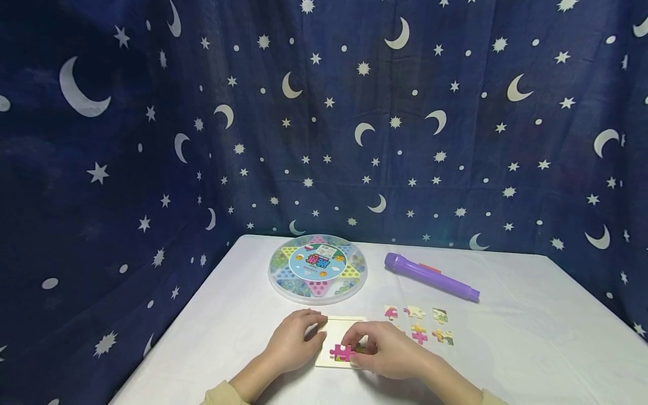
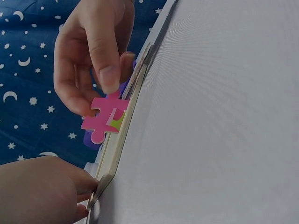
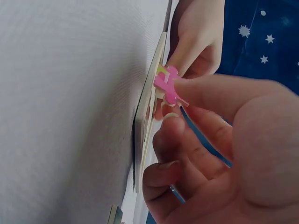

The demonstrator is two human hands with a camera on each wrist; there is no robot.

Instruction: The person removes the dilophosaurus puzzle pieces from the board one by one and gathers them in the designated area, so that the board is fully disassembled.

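A pink jigsaw piece (image 1: 342, 352) with a yellow-green patch is pinched between the thumb and fingers of my right hand (image 1: 390, 350). In the left wrist view the piece (image 2: 100, 119) is tilted over the pale puzzle tray (image 2: 110, 156). That tray (image 1: 336, 328) lies flat in front of me, and my left hand (image 1: 296, 343) holds its left edge with thumb and fingers. Greenish puzzle parts show in the tray beneath my right fingers, partly hidden. The right wrist view shows the pink piece (image 3: 169, 88) close to the tray's surface; whether it touches is unclear.
Several loose jigsaw pieces (image 1: 419, 336) lie right of the tray, some partly behind my right hand. A round Chinese checkers box (image 1: 318, 263) sits behind the tray. A purple stick-shaped toy (image 1: 430, 277) lies back right, beside a red object (image 1: 430, 268).
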